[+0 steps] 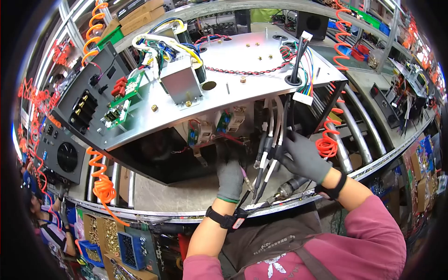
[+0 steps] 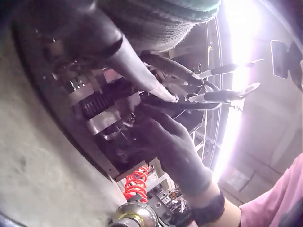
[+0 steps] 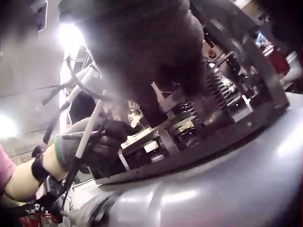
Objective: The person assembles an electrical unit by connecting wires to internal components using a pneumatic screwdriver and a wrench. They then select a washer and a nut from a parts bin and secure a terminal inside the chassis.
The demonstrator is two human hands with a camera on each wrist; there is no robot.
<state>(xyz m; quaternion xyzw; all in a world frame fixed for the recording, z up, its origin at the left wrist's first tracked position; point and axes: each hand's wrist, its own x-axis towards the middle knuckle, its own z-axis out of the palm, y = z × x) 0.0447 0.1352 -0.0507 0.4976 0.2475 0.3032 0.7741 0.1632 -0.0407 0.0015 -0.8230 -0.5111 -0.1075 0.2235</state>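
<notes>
Before me stands a large metal cabinet (image 1: 224, 100) with an opening in its front side. My gloved left hand (image 1: 229, 175) reaches into that opening, its fingertips lost in shadow and blur. A lug-ended cable (image 2: 137, 73) runs out beside this hand; I cannot tell whether the fingers grip it. To the right, my gloved right hand (image 1: 303, 158) has its fingers extended beside a bundle of hanging cables (image 1: 266, 151) with white and black sleeves and metal lugs. Inside the opening sit circuit boards with pale parts (image 1: 203, 133), just behind the left hand.
A power driver (image 1: 287, 187) lies near the bench edge below the right hand. Coiled orange hoses (image 1: 103, 189) hang on both sides. Steel rollers (image 1: 361, 123) run under the cabinet. A transformer (image 1: 182, 81) and wiring stand on top. Parts bins (image 1: 130, 249) sit lower left.
</notes>
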